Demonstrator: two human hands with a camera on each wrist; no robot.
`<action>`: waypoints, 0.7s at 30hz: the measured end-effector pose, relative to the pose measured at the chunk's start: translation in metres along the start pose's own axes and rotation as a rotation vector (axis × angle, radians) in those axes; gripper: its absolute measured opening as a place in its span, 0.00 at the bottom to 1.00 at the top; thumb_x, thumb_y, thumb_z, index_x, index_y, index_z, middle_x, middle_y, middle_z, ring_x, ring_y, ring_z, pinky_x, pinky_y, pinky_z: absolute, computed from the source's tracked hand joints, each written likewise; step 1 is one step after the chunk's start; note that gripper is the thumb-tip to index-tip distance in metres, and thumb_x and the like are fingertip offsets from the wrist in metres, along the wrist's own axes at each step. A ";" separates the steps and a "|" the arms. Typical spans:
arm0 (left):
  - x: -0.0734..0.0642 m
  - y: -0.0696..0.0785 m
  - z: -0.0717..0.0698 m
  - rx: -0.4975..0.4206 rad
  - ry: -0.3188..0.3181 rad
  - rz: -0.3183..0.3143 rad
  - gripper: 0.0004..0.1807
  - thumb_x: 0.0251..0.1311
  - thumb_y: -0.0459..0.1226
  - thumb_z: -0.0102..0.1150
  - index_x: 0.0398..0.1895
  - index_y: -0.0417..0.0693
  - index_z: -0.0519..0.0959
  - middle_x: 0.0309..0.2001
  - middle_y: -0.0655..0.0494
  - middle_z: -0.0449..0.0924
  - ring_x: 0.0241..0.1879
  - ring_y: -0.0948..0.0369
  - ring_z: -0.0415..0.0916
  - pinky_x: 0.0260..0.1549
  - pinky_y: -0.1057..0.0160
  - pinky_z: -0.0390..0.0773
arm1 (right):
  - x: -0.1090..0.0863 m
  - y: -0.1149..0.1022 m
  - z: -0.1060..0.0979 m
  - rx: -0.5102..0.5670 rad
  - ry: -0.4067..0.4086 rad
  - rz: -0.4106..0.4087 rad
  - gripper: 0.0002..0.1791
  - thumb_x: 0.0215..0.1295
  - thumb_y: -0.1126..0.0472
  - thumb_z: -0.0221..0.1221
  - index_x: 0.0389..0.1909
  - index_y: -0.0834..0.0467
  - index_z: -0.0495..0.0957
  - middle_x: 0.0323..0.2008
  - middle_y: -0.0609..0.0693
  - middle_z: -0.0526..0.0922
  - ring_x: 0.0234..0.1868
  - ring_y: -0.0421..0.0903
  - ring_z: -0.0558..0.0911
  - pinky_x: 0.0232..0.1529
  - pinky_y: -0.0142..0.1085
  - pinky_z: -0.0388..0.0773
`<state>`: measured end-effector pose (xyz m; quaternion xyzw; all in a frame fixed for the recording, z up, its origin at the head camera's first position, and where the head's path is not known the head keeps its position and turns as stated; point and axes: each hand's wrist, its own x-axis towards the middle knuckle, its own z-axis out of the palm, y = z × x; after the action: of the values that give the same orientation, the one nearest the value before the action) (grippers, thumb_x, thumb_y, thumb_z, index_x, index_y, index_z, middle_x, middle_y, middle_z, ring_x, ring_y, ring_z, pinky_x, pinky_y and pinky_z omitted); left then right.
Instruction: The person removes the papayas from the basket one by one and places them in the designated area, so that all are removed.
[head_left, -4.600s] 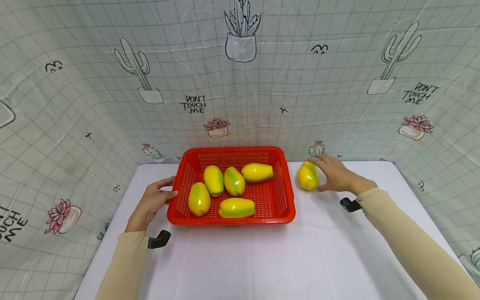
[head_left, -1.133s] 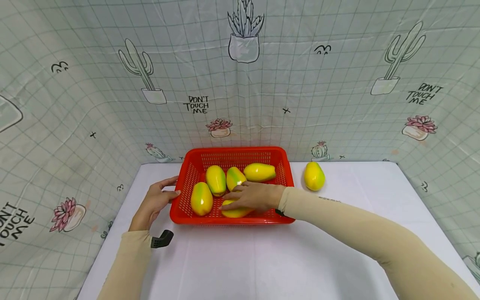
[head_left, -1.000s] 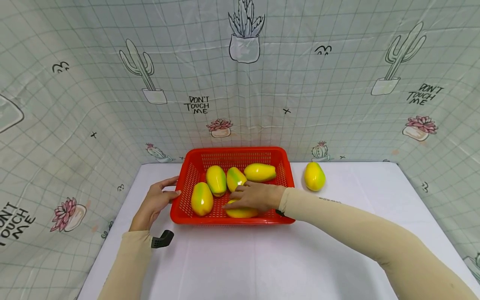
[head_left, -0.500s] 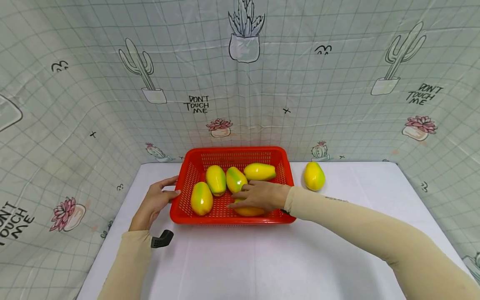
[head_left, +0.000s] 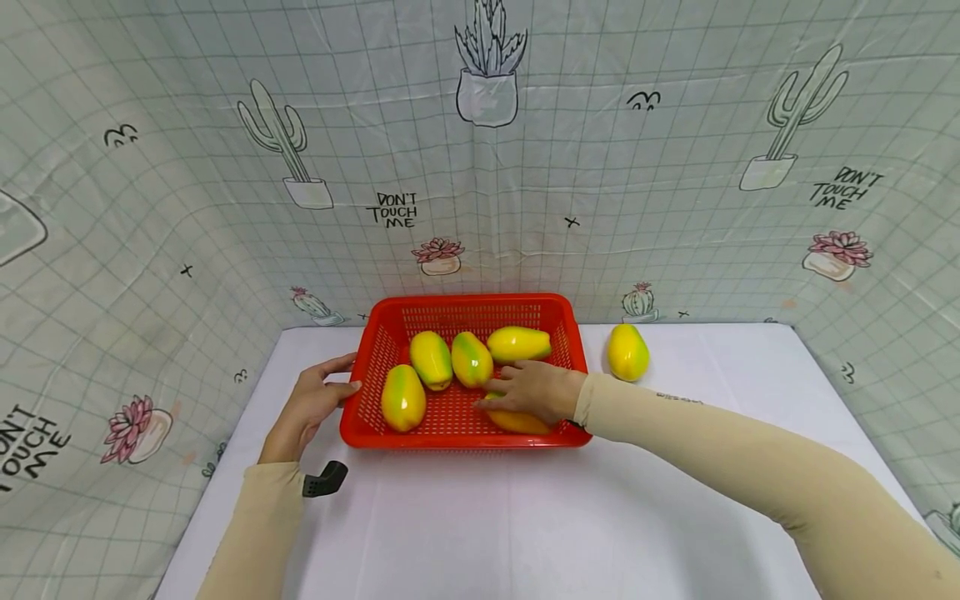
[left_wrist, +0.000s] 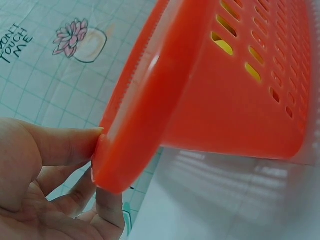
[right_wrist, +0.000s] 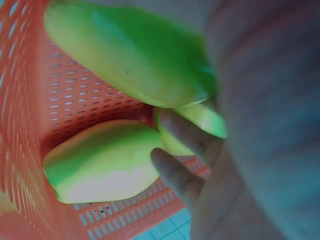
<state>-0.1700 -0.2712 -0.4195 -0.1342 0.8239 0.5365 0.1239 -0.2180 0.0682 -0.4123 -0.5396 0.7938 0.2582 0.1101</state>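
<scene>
In the head view my left hand (head_left: 311, 404) grips the left rim of a red plastic basket (head_left: 465, 442). The left wrist view shows the thumb (left_wrist: 75, 145) pressed against the rim's edge and other fingers behind it. Inside the basket, my right hand (head_left: 536, 390) holds a yellow-green papaya (head_left: 519, 422) at the front right, reaching over it from above with fingers along its far side. That papaya (right_wrist: 130, 55) fills the upper part of the right wrist view. Its top is partly hidden by the hand in the head view.
Several other papayas lie in the basket: one at left (head_left: 403, 398), two in the middle and one at back right (head_left: 519, 344). Another papaya (head_left: 628, 352) lies on the white table outside, right of the basket. A patterned cloth (head_left: 487, 208) hangs behind.
My right hand went from the outside papaya into the basket, then slid the front papaya rightward along the front. My left hand keeps its place on the rim.
</scene>
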 end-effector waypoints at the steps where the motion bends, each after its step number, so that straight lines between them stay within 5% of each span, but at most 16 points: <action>1: 0.000 0.000 0.000 0.001 0.000 0.002 0.33 0.76 0.33 0.56 0.82 0.43 0.62 0.75 0.35 0.62 0.49 0.53 0.80 0.60 0.55 0.81 | 0.000 0.000 0.000 -0.002 -0.015 0.014 0.51 0.62 0.57 0.74 0.83 0.39 0.60 0.80 0.46 0.66 0.71 0.49 0.72 0.74 0.40 0.68; 15: 0.001 -0.002 0.002 -0.003 0.011 0.004 0.33 0.76 0.32 0.56 0.82 0.42 0.62 0.75 0.36 0.62 0.53 0.51 0.79 0.58 0.59 0.82 | -0.002 0.000 -0.001 -0.024 -0.109 0.087 0.56 0.54 0.52 0.79 0.82 0.41 0.60 0.72 0.47 0.73 0.67 0.48 0.72 0.73 0.40 0.70; 21: 0.000 -0.002 0.001 -0.005 0.011 0.003 0.33 0.76 0.32 0.56 0.82 0.42 0.63 0.75 0.36 0.63 0.51 0.53 0.79 0.55 0.63 0.81 | -0.007 0.004 -0.003 0.025 -0.063 0.104 0.55 0.54 0.51 0.78 0.82 0.45 0.59 0.72 0.50 0.71 0.73 0.52 0.70 0.76 0.45 0.68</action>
<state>-0.1697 -0.2706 -0.4217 -0.1363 0.8233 0.5381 0.1184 -0.2189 0.0729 -0.4053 -0.4877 0.8200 0.2706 0.1280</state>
